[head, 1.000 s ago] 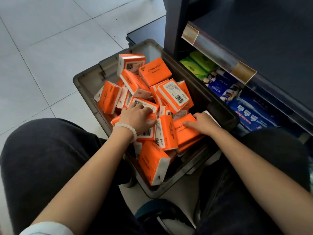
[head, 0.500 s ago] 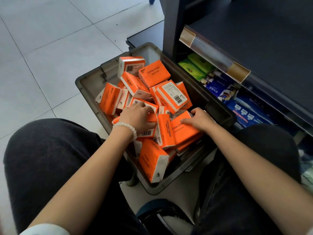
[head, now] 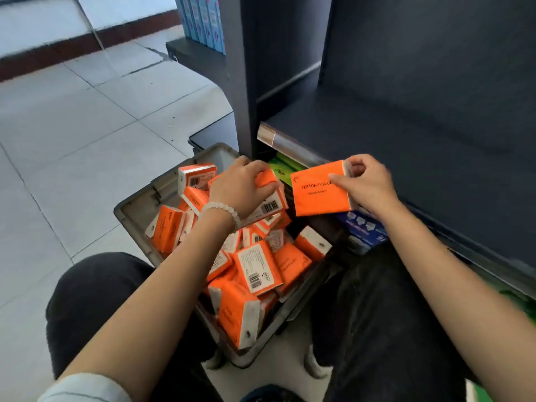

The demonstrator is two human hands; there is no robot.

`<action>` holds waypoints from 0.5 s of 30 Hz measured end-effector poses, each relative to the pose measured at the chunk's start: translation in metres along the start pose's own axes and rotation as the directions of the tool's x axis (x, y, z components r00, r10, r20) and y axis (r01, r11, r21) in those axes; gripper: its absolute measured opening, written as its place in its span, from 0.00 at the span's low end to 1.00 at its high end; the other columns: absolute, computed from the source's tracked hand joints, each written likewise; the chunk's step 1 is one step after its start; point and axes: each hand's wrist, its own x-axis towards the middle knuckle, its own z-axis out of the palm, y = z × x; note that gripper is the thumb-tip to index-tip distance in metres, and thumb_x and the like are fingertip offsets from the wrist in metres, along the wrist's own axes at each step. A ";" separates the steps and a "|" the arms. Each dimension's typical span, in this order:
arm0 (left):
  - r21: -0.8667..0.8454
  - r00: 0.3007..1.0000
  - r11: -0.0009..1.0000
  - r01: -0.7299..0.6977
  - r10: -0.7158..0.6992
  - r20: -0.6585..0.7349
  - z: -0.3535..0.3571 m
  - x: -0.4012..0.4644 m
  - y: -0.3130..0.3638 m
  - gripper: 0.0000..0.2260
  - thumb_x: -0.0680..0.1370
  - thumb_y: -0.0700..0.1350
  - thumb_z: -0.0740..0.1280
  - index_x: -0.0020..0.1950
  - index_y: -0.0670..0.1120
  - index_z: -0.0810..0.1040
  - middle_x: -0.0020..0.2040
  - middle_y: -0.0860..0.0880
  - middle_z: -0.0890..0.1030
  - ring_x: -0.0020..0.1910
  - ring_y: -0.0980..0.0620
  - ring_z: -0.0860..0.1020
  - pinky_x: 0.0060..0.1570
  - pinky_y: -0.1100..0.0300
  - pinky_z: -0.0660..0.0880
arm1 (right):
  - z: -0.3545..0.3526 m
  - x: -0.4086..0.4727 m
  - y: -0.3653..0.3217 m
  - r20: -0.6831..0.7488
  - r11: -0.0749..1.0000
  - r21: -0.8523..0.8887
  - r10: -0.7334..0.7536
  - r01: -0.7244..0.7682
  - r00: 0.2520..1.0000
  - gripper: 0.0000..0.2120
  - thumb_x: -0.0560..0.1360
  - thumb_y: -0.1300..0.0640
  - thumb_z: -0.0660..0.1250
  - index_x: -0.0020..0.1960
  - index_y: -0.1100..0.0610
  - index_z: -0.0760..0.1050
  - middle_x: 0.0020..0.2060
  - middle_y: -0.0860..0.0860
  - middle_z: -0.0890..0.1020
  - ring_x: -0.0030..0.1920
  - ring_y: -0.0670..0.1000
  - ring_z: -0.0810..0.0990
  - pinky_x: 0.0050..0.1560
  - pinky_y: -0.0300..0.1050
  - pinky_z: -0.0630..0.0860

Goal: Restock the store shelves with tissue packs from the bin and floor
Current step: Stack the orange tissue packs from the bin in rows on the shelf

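A grey bin (head: 136, 206) on the floor between my knees holds several orange tissue packs (head: 258, 269). My right hand (head: 367, 184) grips one orange pack (head: 317, 195) marked "COTTON TISSUE", lifted above the bin's right edge in front of the dark shelf (head: 406, 146). My left hand (head: 242, 187), with a white bead bracelet, grips another orange pack (head: 268, 206) raised above the pile.
The dark shelf board is bare on top. Below it, green packs (head: 280, 168) and blue packs (head: 364, 226) fill the lower level. Light blue boxes (head: 203, 21) stand on a far shelf. Pale tiled floor spreads to the left. My dark trouser knees flank the bin.
Both hands rose out of the bin, each lifting an orange pack toward the shelf. The view tilted up, showing more of the shelving.
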 end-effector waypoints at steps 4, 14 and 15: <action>-0.023 0.991 0.996 -0.089 0.087 -0.097 -0.017 0.049 0.042 0.19 0.75 0.58 0.65 0.65 0.53 0.72 0.59 0.49 0.73 0.57 0.48 0.73 0.52 0.51 0.75 | -0.063 0.028 -0.008 -0.178 0.991 0.120 -0.037 0.059 0.983 0.18 0.67 0.53 0.76 0.53 0.51 0.73 0.47 0.45 0.76 0.50 0.46 0.76 0.54 0.44 0.75; 0.014 0.921 0.974 -0.228 0.220 -0.321 0.047 0.178 0.114 0.17 0.72 0.52 0.71 0.59 0.49 0.78 0.54 0.44 0.76 0.52 0.41 0.75 0.48 0.46 0.74 | -0.112 0.115 0.044 -0.386 0.974 0.213 0.016 0.072 0.923 0.19 0.70 0.56 0.74 0.57 0.49 0.69 0.54 0.46 0.75 0.52 0.46 0.76 0.52 0.43 0.76; 0.032 0.923 0.973 -0.227 0.226 -0.313 0.055 0.185 0.116 0.17 0.71 0.51 0.72 0.58 0.49 0.78 0.53 0.44 0.76 0.51 0.40 0.75 0.47 0.46 0.74 | -0.110 0.120 0.050 -0.393 0.975 0.211 0.019 0.071 0.919 0.19 0.70 0.56 0.74 0.57 0.49 0.69 0.54 0.47 0.74 0.53 0.47 0.76 0.52 0.44 0.76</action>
